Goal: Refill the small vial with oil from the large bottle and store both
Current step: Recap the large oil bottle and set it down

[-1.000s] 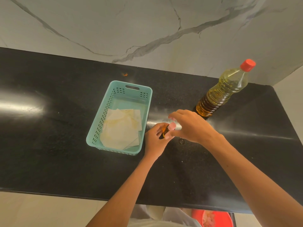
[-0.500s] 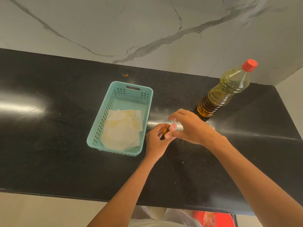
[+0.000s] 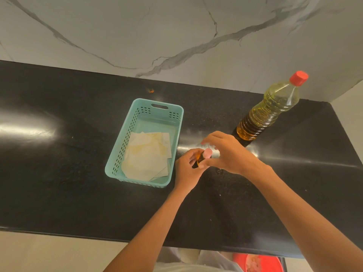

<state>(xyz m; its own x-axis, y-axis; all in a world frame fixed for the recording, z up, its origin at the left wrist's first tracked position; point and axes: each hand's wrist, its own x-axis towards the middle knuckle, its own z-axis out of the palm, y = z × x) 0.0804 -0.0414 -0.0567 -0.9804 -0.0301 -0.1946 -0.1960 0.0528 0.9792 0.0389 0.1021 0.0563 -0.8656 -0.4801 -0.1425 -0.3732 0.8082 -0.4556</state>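
1. Fingers. The fingers (image 3: 193,153) of the left hand (image 3: 185,170) are curled round the small vial (image 3: 197,163) and grasp its dark amber body. The fingers (image 3: 211,136) of the right hand (image 3: 230,154) arch over the top of the vial, and the thumb and fingertips pinch the pink cap (image 3: 207,153). Whether the cap is seated on the neck or lifted free of it cannot be told.

2. Vial. The small vial is held between both hands just above the bench (image 3: 59,173), tilted with its capped end toward the rear right. It sits just beside the near right corner of the basket (image 3: 125,134), outside it.

3. Bottle. The large bottle (image 3: 269,110) stands upright on the bench, behind and to the right of the right hand, close to it but apart. Its red cap (image 3: 299,78) is fitted. Yellow oil fills most of the bottle.

4. Basket. The teal perforated basket lies to the left of the hands, long side running front to rear. Paper sheets (image 3: 147,156) with yellowish stains lie flat on its floor at the near end.

5. Surroundings. The bench is black and glossy. The marble wall (image 3: 137,36) rises behind it. A small orange speck (image 3: 151,91) lies on the bench behind the basket.
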